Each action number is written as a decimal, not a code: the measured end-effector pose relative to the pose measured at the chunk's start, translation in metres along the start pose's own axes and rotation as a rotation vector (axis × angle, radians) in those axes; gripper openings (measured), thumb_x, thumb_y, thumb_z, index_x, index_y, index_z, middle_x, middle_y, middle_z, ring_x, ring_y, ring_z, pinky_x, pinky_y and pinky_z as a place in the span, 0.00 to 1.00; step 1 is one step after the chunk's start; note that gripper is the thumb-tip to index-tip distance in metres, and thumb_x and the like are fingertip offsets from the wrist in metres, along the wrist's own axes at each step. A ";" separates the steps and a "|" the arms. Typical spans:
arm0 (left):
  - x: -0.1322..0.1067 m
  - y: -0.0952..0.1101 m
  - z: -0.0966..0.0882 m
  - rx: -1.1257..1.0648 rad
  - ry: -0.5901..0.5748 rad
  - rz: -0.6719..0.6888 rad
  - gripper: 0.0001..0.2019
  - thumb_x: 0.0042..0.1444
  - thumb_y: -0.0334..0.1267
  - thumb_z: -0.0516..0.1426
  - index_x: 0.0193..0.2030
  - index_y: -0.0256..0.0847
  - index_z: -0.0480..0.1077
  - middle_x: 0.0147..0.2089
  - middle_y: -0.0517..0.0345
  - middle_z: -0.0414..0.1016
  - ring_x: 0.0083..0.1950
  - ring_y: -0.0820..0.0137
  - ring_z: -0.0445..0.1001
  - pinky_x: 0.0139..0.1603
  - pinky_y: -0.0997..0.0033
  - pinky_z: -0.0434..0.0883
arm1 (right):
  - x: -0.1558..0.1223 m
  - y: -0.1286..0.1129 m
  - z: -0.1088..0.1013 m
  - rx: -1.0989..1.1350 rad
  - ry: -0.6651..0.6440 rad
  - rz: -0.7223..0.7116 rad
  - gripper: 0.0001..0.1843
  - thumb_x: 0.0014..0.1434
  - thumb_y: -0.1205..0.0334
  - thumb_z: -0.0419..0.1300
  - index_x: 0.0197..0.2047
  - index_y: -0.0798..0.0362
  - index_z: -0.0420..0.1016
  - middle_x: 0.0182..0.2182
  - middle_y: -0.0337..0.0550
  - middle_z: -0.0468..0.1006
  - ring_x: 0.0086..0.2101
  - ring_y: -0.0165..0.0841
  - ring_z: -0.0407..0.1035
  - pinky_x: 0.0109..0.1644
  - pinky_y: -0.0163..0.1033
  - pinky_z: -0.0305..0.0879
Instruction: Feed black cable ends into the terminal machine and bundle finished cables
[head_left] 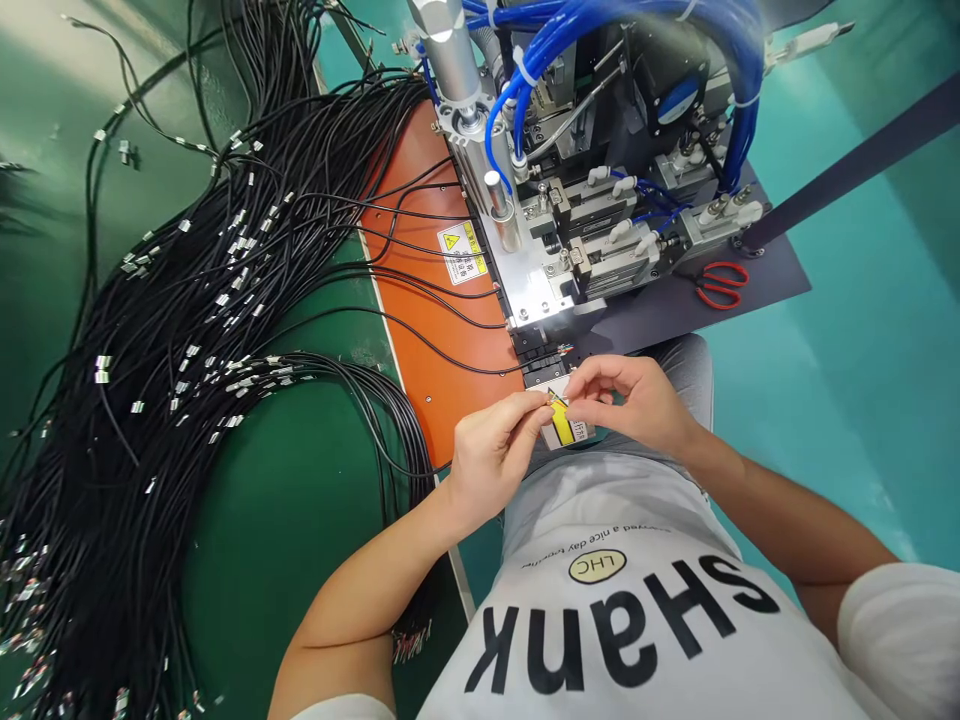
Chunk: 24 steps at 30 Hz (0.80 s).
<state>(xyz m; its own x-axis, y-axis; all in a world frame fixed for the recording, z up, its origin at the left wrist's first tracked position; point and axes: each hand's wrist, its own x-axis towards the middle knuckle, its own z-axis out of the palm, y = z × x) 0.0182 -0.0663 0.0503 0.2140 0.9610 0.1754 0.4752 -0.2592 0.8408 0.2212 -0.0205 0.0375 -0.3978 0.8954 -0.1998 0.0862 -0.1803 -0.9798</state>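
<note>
In the middle of the view my left hand (495,445) is closed in a pinch round the end of a black cable, whose length runs off behind the hand to the left. Thin stripped wire ends (557,398) poke out past its fingertips. From the other side my right hand (634,402) pinches at those wires with thumb and forefinger; the exact contact is too small to make out. Under the fingertips is a label with a yellow stripe (562,425). Just beyond, another cable's coloured wire tips (565,350) lie at the black track of the machine.
A metal machine (540,290) with blue air hoses (600,30) stands ahead, on an orange plate (420,350) with a warning label (462,252). Several black cables feed into its side. A big heap of black cables (150,400) covers the green table (300,500). Red-handled scissors (721,285) lie right.
</note>
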 end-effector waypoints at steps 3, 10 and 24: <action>-0.001 -0.002 0.000 0.013 -0.024 0.014 0.09 0.63 0.32 0.57 0.49 0.39 0.74 0.39 0.54 0.81 0.34 0.74 0.77 0.36 0.75 0.75 | 0.003 0.002 -0.002 0.046 -0.021 0.025 0.10 0.55 0.55 0.70 0.32 0.54 0.80 0.26 0.39 0.77 0.26 0.28 0.67 0.29 0.35 0.64; 0.001 -0.004 -0.003 -0.116 -0.130 -0.010 0.09 0.66 0.33 0.54 0.47 0.40 0.75 0.38 0.55 0.80 0.33 0.75 0.75 0.36 0.76 0.74 | 0.009 0.007 -0.008 0.273 -0.290 0.106 0.09 0.58 0.56 0.68 0.33 0.54 0.79 0.26 0.36 0.76 0.23 0.25 0.67 0.28 0.32 0.65; 0.007 -0.005 -0.003 -0.644 -0.272 -0.280 0.09 0.67 0.37 0.54 0.42 0.37 0.75 0.28 0.58 0.74 0.21 0.80 0.62 0.21 0.78 0.60 | 0.010 0.006 -0.011 0.304 -0.394 0.093 0.11 0.59 0.55 0.67 0.34 0.56 0.80 0.27 0.39 0.78 0.22 0.24 0.66 0.26 0.32 0.65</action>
<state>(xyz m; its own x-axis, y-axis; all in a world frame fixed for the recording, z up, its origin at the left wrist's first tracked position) 0.0147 -0.0580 0.0494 0.4012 0.9034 -0.1515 -0.0325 0.1793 0.9833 0.2273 -0.0078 0.0298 -0.7203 0.6593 -0.2157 -0.1091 -0.4147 -0.9034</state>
